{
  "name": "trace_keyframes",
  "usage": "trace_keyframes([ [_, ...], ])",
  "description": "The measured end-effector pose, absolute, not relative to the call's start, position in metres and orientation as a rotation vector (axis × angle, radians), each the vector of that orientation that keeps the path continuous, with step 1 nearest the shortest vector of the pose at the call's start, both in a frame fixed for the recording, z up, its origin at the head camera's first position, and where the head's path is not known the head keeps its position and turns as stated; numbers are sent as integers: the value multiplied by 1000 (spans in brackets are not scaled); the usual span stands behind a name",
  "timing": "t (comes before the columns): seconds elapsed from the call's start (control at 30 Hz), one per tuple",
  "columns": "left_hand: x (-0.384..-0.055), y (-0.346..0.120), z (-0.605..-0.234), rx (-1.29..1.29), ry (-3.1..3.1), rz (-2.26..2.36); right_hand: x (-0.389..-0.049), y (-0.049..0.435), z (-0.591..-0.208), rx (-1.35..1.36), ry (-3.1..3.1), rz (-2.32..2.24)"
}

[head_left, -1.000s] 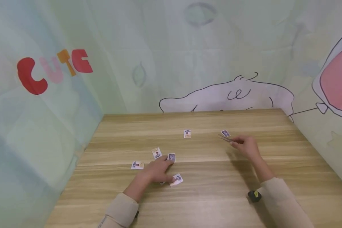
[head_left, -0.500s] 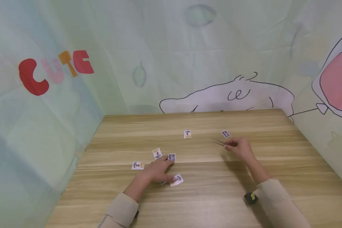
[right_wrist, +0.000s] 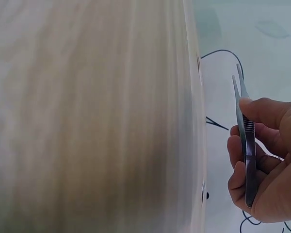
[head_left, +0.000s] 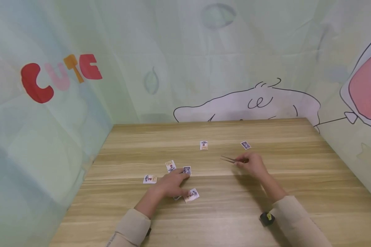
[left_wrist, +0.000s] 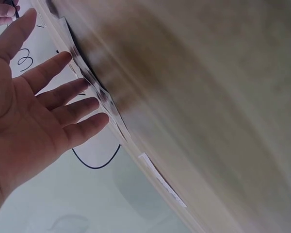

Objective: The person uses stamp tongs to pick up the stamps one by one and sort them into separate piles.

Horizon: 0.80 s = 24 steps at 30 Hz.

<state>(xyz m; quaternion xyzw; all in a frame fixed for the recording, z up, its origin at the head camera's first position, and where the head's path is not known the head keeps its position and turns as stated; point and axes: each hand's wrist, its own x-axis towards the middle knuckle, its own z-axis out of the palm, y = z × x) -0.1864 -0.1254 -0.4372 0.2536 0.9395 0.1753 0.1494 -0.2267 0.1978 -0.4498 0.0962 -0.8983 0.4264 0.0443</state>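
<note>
My right hand (head_left: pixel 253 165) pinches metal tweezers (right_wrist: pixel 250 155) between thumb and fingers. In the right wrist view the two tips stand slightly apart with nothing between them, above the tabletop. With fingers spread and nearly straight, my left hand (head_left: pixel 170 184) rests over several small picture cards. A dark-backed card (head_left: pixel 187 170) lies by its fingertips, and its thumb is on a light card (head_left: pixel 192 195). Part of another dark card (head_left: pixel 177 198) shows beneath the hand. Beyond the fingers lies a tilted light card (head_left: pixel 170 166). The left wrist view sees the cards almost edge-on.
Left of the left hand lies a light card (head_left: pixel 149 179). Farther back are another light card (head_left: pixel 203 145) and, to the right, a dark card (head_left: pixel 245 145). All lie on a wooden table (head_left: pixel 222 216), with a printed curtain (head_left: pixel 142 61) behind its far edge.
My right hand has moved left and a little nearer with the tweezers, away from the dark card at the back right. The left hand and the cards have stayed in place.
</note>
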Motion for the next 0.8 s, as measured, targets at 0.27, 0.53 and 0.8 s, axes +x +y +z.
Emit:
trace_keyframes([
  [0.27, -188, -123, -437, 714, 2690, 499, -227, 188, -449, 313, -2776, 1354],
  [0.53, -189, -123, -437, 742, 2681, 502, -227, 178, -449, 327, -2809, 1374],
  [0.8, -191, -124, -437, 758, 2675, 497, -226, 164, -450, 371, -2852, 1360],
])
